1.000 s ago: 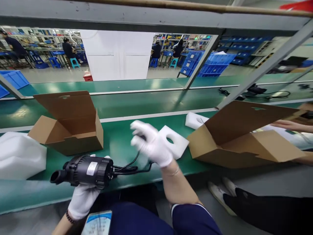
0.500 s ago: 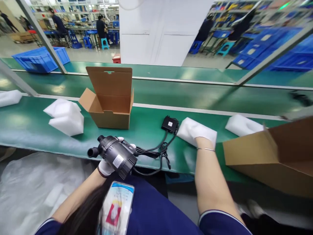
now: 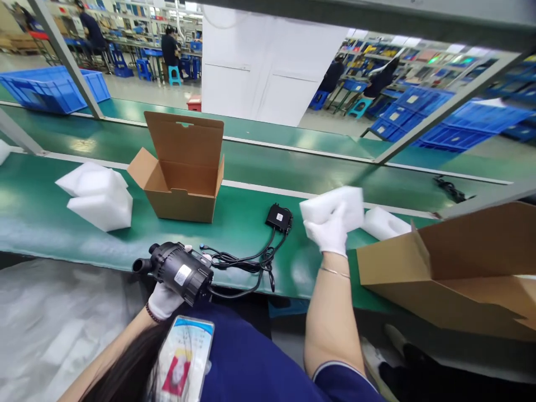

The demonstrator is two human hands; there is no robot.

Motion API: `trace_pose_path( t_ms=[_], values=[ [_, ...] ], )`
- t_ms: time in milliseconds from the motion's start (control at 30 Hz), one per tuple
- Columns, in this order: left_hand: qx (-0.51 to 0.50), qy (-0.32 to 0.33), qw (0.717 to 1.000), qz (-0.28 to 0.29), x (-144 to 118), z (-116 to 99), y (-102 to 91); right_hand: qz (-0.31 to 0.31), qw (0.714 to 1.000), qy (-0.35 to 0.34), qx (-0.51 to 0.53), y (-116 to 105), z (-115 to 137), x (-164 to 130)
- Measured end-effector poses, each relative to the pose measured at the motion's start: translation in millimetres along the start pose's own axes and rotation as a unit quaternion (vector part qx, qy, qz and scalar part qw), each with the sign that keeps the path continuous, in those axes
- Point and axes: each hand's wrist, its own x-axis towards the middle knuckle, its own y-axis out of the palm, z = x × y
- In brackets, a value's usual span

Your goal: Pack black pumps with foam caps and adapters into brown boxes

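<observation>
In the head view, the gloved left hand [image 3: 165, 298] is wrapped around a black pump [image 3: 176, 271] at the near edge of the green belt [image 3: 42, 223], its cable [image 3: 247, 262] trailing right to a small black adapter [image 3: 279, 217] lying on the belt. The gloved right hand [image 3: 329, 234] is clamped on a white foam block [image 3: 333, 205], lifted just above the belt, right of the adapter. An open cardboard box [image 3: 180, 178] stands behind the pump, with more foam pieces [image 3: 96, 195] to its left.

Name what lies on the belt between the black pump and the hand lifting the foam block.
In the head view, a tangled black cable runs from the pump to a small black box, short of the right hand gripping the foam block.
</observation>
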Motion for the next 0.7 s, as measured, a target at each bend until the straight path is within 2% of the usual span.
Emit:
trace_pose_path(
  t_ms=[67, 133, 167, 267, 367, 467, 533, 633, 700],
  values=[
    [0.004, -0.005, 1.0, -0.011, -5, 1, -5.1, -0.058, 0.991, -0.003, 0.124, -2, 21, -26],
    [0.009, 0.0, 1.0, -0.015, -5, 2, -1.6, -0.038, 0.974, -0.019, 0.224, 7, 51, -63],
    [0.011, 0.001, 1.0, -0.019, -4, 2, 3.2, -0.003, 0.965, -0.021, 0.263, 15, 66, -84],
    [0.015, 0.014, 0.998, -0.053, 0, -1, 24.9, 0.158, 0.938, 0.001, 0.308, 41, 105, -145],
    [0.041, 0.075, 0.993, -0.078, 2, -16, 42.3, 0.308, 0.89, -0.002, 0.335, 54, 127, -181],
    [0.053, 0.107, 0.986, -0.113, 0, -38, 41.6, 0.407, 0.833, -0.007, 0.375, 58, 140, -181],
    [0.067, 0.109, 0.976, -0.175, -1, -49, 31.0, 0.459, 0.798, 0.003, 0.391, 65, 146, -170],
    [0.157, 0.133, 0.941, -0.268, -1, -54, 7.4, 0.565, 0.722, 0.026, 0.398, 85, 152, -156],
    [0.228, 0.138, 0.912, -0.311, -1, -53, -7.8, 0.601, 0.694, 0.054, 0.393, 100, 154, -154]
  ],
)
